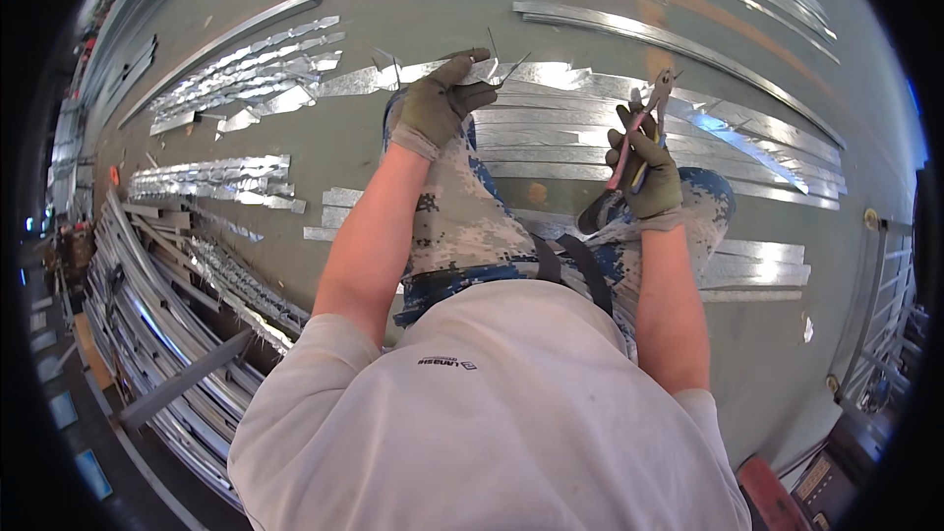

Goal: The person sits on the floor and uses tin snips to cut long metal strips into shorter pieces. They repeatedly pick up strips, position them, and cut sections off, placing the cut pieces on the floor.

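Olive-green work gloves with grey cuffs cover both hands. Thin bent wires (515,68) stick out from the fingers of my left hand (435,108), which is closed on them over the bright metal strips (560,128). How many wires it holds is hard to make out. To the right, my right hand (653,175) grips pliers (662,90) by their handles, one of them reddish. Their worn metal jaws point up and away from me, above the right part of the strips. My fingers partly cover the handles, and a blue and yellow bit shows beside the palm.
More jagged metal strips (251,79) lie on the green floor to the left. Long metal profiles (678,44) stretch across the far side. A rack of long metal pieces (162,310) stands at the lower left, and a metal frame cart (885,285) at the right.
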Available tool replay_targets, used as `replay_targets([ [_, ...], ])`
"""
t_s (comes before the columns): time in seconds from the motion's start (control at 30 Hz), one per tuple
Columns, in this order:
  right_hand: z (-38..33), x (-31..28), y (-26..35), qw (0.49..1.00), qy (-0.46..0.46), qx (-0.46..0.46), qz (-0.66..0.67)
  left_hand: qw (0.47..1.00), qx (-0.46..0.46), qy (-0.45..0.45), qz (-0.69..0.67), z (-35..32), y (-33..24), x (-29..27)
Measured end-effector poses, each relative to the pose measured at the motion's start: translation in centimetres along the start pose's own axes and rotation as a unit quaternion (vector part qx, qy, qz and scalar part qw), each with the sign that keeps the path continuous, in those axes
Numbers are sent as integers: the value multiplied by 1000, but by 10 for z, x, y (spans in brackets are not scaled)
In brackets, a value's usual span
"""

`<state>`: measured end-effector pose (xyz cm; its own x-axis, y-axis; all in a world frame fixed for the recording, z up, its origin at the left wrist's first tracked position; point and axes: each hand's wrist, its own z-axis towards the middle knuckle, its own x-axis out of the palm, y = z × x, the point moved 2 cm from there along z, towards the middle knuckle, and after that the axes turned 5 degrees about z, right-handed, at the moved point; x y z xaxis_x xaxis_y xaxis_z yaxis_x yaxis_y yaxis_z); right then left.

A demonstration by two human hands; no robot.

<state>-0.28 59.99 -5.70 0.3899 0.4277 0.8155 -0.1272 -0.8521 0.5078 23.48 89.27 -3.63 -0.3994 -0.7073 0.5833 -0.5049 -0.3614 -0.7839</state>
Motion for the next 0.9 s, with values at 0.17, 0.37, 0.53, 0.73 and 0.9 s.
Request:
replay_targets([
  [0.17,-7,20,-4,997,64,-8,42,1000,25,0,7,-3,-8,-4],
  [0.37,-1,29,6,997,67,-18,43,989,50,111,-81,-17,-8,11],
  [0.53,14,35,7,998,59,-9,27,989,94,111,-14,-35,-4,27],
  [0.73,17,49,1,998,51,18,14,991,85,-27,96,-48,10,67],
  [0.9,17,58,-9,997,55,42,15,998,-26,57,2,-24,37,52],
])
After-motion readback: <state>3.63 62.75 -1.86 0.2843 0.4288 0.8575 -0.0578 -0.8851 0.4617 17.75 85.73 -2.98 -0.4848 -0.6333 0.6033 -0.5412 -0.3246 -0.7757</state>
